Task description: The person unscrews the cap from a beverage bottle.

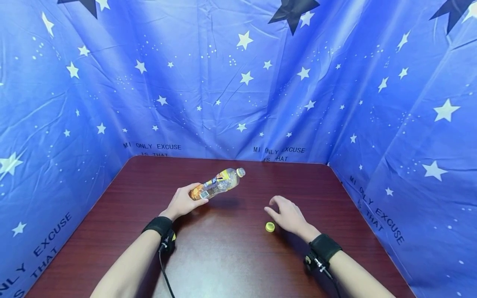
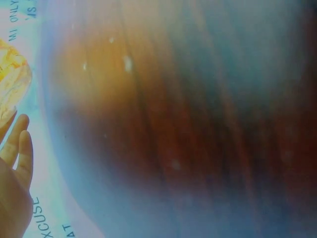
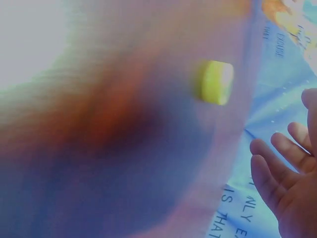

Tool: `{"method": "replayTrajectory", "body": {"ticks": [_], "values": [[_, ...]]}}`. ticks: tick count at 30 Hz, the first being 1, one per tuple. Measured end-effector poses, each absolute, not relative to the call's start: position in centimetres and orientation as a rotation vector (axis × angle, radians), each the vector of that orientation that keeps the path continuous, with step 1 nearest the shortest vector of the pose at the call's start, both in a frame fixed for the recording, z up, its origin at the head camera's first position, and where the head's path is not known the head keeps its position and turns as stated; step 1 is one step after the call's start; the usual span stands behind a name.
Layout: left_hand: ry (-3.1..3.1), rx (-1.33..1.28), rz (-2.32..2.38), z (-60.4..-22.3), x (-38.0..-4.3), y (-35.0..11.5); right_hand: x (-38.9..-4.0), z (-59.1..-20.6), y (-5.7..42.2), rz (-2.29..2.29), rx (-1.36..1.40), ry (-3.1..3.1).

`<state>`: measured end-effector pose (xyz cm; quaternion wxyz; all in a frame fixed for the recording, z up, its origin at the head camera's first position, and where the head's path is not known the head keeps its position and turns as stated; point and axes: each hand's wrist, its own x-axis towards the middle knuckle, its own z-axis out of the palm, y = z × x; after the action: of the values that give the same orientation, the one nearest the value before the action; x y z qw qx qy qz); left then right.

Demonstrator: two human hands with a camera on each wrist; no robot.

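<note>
A clear plastic drink bottle [image 1: 220, 183] with a yellow and orange label is tilted above the table, its uncapped-looking neck pointing up and right. My left hand [image 1: 185, 201] grips it around the base end. In the left wrist view only part of the bottle [image 2: 12, 74] and some fingers of the left hand [image 2: 15, 168] show. A yellow bottle cap [image 1: 270, 227] lies on the table, also seen as a yellow cap [image 3: 217, 83] in the right wrist view. Just beside it hovers my right hand [image 1: 288, 213], fingers loosely bent and holding nothing.
The dark red wooden table [image 1: 223, 256] has a glossy reflection near its front. Blue curtains [image 1: 208, 82] with white stars surround its back and both sides. Black bands with cabled cameras are strapped on both wrists, including the right wristband [image 1: 325, 250].
</note>
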<state>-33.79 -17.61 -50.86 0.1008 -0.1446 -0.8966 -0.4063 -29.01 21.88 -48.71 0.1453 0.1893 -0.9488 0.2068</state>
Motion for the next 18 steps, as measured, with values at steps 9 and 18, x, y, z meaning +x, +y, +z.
{"method": "replayTrajectory", "body": {"ticks": [9, 18], "values": [[-2.666, -0.419, -1.176, -51.0, -33.7, -17.9, -30.3, -46.9, 20.5, 0.734, 0.499, -2.727], [-2.667, -0.426, -1.185, -51.1, -33.6, -17.9, -31.4, -45.8, 17.7, 0.879, 0.518, -2.709]]}}
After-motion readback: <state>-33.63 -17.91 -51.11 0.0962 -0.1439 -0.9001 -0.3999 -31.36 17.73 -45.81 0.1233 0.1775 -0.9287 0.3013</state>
